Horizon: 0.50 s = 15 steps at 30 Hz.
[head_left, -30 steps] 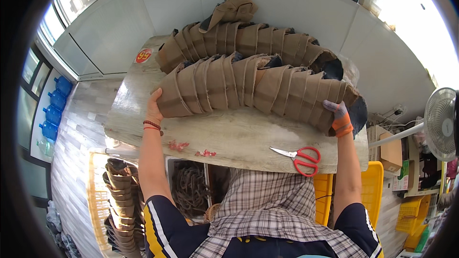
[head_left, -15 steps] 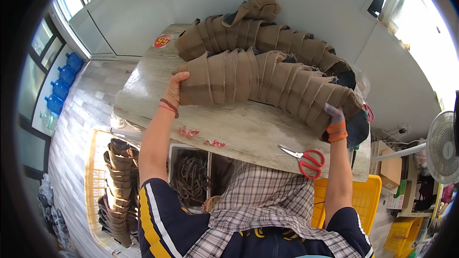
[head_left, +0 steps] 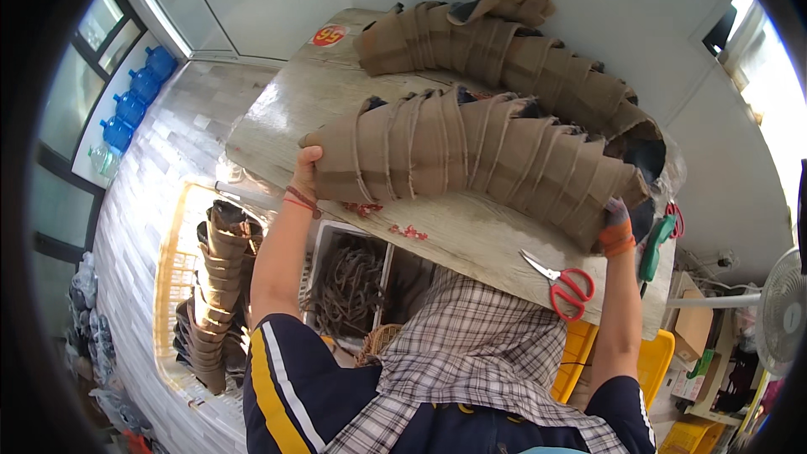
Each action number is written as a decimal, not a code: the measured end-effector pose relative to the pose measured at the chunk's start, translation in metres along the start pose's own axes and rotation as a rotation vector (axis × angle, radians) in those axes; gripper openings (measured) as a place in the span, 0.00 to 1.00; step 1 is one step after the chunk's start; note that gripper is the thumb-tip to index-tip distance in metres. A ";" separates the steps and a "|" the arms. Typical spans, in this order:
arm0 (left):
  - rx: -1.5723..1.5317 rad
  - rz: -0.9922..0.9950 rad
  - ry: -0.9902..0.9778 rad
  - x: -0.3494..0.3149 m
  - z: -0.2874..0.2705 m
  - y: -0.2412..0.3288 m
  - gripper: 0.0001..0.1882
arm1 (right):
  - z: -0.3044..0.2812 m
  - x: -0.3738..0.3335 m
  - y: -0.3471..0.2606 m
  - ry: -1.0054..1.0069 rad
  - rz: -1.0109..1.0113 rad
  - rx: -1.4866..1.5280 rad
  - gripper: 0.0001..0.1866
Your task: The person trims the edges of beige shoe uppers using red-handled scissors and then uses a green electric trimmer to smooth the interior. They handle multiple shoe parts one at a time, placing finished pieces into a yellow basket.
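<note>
A long, curved stack of nested brown cloth pieces [head_left: 437, 147] with frayed edges, resembling shoe uppers, spans the space between my hands. My left hand [head_left: 308, 175] grips its left end, thumb on the outside and the other fingers hidden behind. At the right end, my right hand [head_left: 617, 229], in a grey and orange glove, clasps the stack from below; its fingers are partly hidden. A second similar stack [head_left: 496, 49] lies farther back on the wood-patterned table [head_left: 277, 130], with a loose folded piece [head_left: 514, 0] on top. Red-handled scissors [head_left: 565, 274] rest near the front edge.
Red scraps [head_left: 408, 232] lie on the table. A green-handled tool [head_left: 652, 254] and another red handle [head_left: 675, 217] are at the right edge. Below left stand a yellowish basket [head_left: 171, 307] of similar stacks and a bin of dark strips [head_left: 346, 286]. A fan [head_left: 782, 315] stands right.
The held stack has moved toward me and left over the table, opening a gap from the rear stack. Both hands moved with it. The whole view has shifted.
</note>
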<state>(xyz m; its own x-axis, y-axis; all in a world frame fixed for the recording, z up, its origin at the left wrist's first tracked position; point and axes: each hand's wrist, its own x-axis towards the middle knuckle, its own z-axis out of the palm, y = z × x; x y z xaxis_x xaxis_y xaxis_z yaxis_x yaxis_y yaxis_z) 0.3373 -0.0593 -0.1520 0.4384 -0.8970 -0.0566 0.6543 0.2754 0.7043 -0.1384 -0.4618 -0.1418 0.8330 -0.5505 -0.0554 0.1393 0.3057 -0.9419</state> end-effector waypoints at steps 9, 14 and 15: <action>0.148 -0.006 0.160 -0.040 0.037 0.026 0.23 | -0.092 -0.044 0.022 0.321 -0.337 -0.549 0.19; 0.024 0.050 0.097 -0.026 0.043 0.013 0.26 | -0.044 -0.017 0.012 0.422 -0.146 -0.117 0.18; 0.016 0.065 0.092 -0.020 0.051 0.013 0.26 | -0.033 -0.010 0.011 0.398 -0.169 -0.150 0.17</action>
<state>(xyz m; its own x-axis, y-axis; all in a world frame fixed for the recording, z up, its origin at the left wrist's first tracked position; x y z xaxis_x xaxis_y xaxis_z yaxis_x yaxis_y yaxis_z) 0.3056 -0.0557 -0.1056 0.5346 -0.8418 -0.0751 0.6135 0.3255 0.7195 -0.1629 -0.4784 -0.1624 0.5307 -0.8475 0.0080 0.1522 0.0861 -0.9846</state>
